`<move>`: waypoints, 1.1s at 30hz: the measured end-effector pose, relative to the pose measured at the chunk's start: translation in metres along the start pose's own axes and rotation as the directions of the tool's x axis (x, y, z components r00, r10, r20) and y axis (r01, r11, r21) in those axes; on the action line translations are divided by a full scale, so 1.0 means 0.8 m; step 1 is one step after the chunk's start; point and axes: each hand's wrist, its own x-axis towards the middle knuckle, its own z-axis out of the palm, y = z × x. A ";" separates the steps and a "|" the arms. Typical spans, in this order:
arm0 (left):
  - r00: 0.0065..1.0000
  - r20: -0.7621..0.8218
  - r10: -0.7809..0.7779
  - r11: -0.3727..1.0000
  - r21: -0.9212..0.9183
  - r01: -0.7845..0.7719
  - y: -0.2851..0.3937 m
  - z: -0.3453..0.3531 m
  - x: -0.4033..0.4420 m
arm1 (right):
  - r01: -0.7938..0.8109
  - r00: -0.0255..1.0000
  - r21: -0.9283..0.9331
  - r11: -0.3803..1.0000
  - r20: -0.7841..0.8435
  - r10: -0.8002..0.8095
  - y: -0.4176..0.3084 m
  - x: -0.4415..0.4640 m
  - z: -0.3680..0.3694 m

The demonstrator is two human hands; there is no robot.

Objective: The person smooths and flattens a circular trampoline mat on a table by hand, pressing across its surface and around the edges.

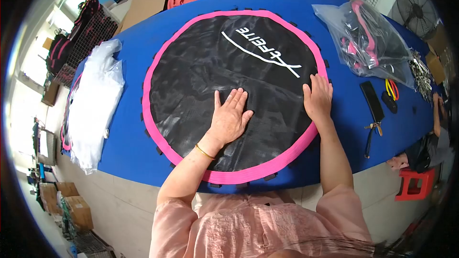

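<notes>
A round black trampoline mat (201,67) with a pink border and small black tabs round its edge lies flat on the blue table (126,129). White lettering and a curved white line mark its upper right part. My left hand (230,117) rests palm down near the middle of the mat, fingers stretched out, a gold bangle on the wrist. At the right edge, my right hand (319,98) lies flat across the pink border, its fingers extended. Neither hand holds anything.
White plastic bags (98,100) lie at the table's left. On the right are a clear bag (366,43) with black and pink material, a black phone-like slab (371,101), keys (374,126) and metal pieces (421,76). A red stool (415,185) and another person's arm (436,114) are beyond.
</notes>
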 end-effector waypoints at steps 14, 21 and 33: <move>0.879 0.048 -0.475 0.870 0.171 0.462 -0.197 -0.003 0.027 | -0.024 0.998 -0.025 0.999 0.050 0.025 -0.008 0.000 -0.009; 0.944 0.036 -0.327 0.944 0.048 0.325 -0.127 0.022 0.075 | -0.003 0.999 -0.047 0.999 0.040 0.005 -0.006 0.000 -0.006; 0.879 0.048 -0.474 0.874 0.147 0.463 -0.193 0.010 0.065 | -0.029 0.997 -0.040 0.999 0.077 0.032 -0.007 0.000 -0.009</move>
